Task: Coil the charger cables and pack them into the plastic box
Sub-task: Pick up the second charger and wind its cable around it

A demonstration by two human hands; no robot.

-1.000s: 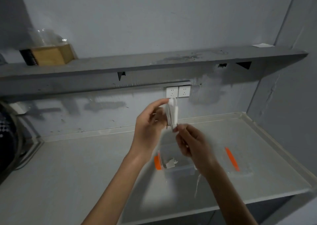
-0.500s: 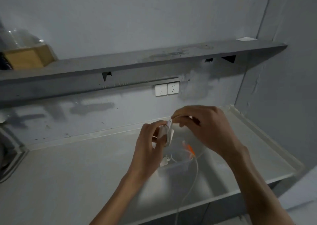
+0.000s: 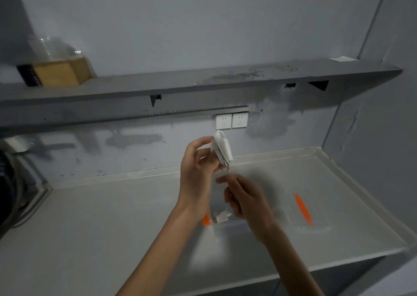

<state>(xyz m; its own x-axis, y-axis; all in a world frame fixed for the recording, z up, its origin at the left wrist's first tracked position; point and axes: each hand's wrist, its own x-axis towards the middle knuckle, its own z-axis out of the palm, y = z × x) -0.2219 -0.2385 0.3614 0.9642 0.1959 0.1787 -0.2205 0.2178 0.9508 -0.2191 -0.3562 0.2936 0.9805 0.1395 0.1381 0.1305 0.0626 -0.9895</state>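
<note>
Two hands are in view, both raised above the counter and close together; one white coiled charger cable [image 3: 222, 151] is between them, wound into a flat upright bundle of several loops. The left hand [image 3: 198, 167] grips this bundle, fingers curled round its left side and the thumb up against its near face; the right hand [image 3: 246, 198] sits just below it, its thumb and forefinger pressed together in a pinch on the loose end of the cable where it leaves the bottom of the bundle, the other fingers curled in, though blur hides exactly how they lie. One clear plastic box [image 3: 228, 227] stands open on the pale grey counter [image 3: 112, 228], beneath the hands and partly hidden by the wrists; one white charger plug [image 3: 222, 217] lies inside it. One clear plastic lid [image 3: 316, 229] lies flat on the counter to the right of the box, apart from it. There are two orange latches: one [image 3: 205, 219] on the left end of the box, one [image 3: 303, 210] on the lid. Two white wall sockets [image 3: 232, 121] sit side by side on the grey wall just above the held cable. One long grey wall shelf [image 3: 203, 81] runs above them; at its left end stands one wooden box [image 3: 61, 71] with one glass jar [image 3: 54, 47] on it, and at its right end lies one white slip of paper [image 3: 343, 59].
</note>
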